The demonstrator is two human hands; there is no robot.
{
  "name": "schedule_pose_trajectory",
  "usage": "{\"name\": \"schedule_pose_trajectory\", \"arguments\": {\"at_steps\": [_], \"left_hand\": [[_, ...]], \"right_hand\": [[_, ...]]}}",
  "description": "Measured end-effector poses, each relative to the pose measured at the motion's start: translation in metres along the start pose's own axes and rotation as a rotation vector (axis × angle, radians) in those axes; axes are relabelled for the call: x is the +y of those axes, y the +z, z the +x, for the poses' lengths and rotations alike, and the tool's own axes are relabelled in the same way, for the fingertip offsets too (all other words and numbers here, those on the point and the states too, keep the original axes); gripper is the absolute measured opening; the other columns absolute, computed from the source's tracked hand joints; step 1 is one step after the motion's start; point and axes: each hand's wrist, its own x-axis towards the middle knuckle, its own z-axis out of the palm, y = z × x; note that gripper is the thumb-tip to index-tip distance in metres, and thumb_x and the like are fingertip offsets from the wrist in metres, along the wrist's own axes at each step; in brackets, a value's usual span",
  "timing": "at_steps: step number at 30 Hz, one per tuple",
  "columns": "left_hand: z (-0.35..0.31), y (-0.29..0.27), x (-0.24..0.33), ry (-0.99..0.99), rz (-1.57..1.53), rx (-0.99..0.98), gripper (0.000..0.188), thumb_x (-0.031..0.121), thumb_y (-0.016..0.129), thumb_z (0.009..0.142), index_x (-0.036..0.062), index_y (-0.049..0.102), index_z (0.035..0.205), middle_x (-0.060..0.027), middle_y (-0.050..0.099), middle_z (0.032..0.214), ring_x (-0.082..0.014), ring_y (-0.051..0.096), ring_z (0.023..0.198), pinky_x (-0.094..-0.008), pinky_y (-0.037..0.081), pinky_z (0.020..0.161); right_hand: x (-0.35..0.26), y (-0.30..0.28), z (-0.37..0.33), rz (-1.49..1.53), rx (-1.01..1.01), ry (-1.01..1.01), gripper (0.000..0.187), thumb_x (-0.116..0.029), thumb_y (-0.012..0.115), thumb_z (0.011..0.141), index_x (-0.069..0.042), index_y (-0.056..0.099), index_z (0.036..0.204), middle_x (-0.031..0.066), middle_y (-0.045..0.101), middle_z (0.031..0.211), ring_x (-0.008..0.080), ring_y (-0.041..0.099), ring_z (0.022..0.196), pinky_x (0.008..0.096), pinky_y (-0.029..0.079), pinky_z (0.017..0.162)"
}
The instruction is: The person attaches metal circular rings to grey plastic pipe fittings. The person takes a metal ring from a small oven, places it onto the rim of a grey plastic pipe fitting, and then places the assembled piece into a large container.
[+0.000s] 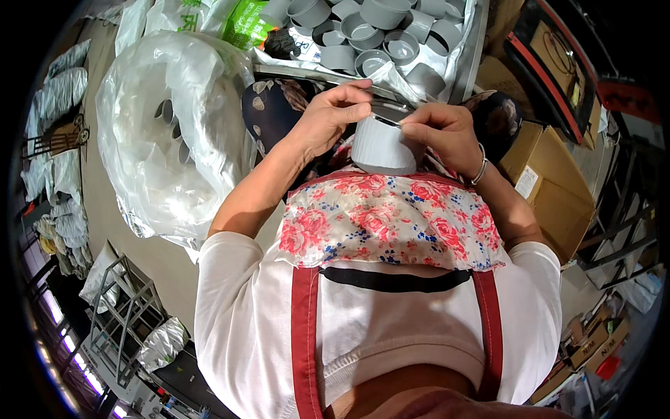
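Grey cup (385, 150) is between both hands, right by the flowery apron (391, 216). Right hand (447, 134) has its fingers pinched on a thin shiny strip (386, 121) at the rim. Left hand's (333, 115) thumb and index are spread there, can't tell if gripping. More cups (377, 35) pile up beyond.

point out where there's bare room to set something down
The roomiest bare floor lies between the clear bag, silvery bag and left sleeve; a narrower strip borders the clear bag's left side. It is crowded up top among the grey cups, and where left hand and right hand meet one cup's rim.
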Motion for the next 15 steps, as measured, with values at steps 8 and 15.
{"name": "schedule_pose_trajectory", "arguments": {"at_steps": [8, 15], "left_hand": [[-0.012, 0.026, 0.025, -0.263, -0.436, -0.144, 0.031, 0.018, 0.053, 0.083, 0.0006, 0.048, 0.108, -0.0087, 0.058, 0.094, -0.0133, 0.058, 0.07, -0.0234, 0.049, 0.062], [-0.023, 0.055, 0.03, -0.097, -0.122, 0.165, 0.012, 0.013, 0.058, 0.082, 0.0054, 0.052, 0.075, 0.0012, 0.053, 0.07, -0.0054, 0.05, 0.061, -0.0207, 0.043, 0.056]], "right_hand": [[0.006, 0.014, 0.0, 0.38, 0.328, -0.012, 0.022, -0.017, 0.055, 0.085, 0.001, 0.056, 0.099, 0.0028, 0.057, 0.092, 0.0074, 0.052, 0.08, 0.0207, 0.043, 0.069], [-0.001, 0.01, -0.001, 0.595, 0.13, 0.231, 0.022, -0.022, 0.052, 0.087, -0.002, 0.057, 0.095, 0.0011, 0.058, 0.084, 0.006, 0.052, 0.075, 0.0188, 0.042, 0.068]]}}
